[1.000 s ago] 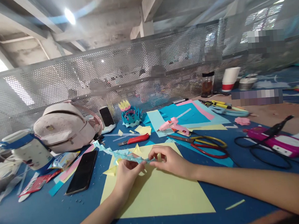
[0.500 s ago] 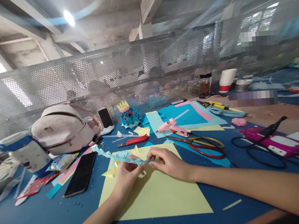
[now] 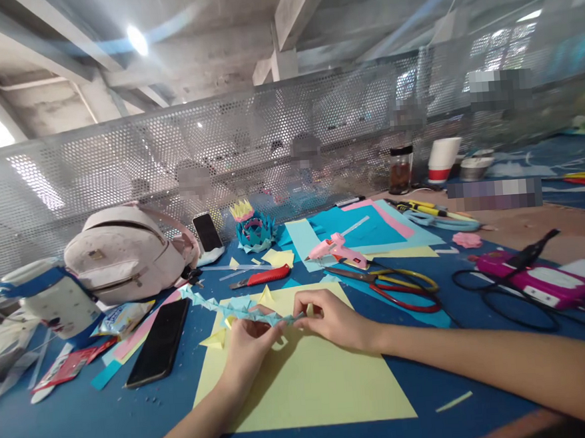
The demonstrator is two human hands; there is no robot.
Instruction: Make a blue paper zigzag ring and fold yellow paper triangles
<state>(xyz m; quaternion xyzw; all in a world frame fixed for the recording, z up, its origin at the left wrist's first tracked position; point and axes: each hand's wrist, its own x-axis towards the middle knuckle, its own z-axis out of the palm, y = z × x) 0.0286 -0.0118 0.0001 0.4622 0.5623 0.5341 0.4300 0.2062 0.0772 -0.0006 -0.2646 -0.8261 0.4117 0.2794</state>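
A light-blue folded paper strip with pointed, zigzag edges runs from the upper left into my hands. My left hand is closed, thumb and fingers pinching the strip near its right end. At that right end my right hand pinches the tip between thumb and fingertips; the fingers partly cover it. Both hands are above a pale yellow paper sheet. Small folded yellow paper pieces lie beside my left hand at the sheet's upper left.
Beyond the hands lie a red utility knife, a pink glue gun and scissors. A blue paper crown-like model stands farther back. To the left are a black phone, a backpack and a cup; a magenta power strip lies right.
My right hand has shifted slightly to the right along the strip's end. My left hand keeps its pinch in nearly the same place.
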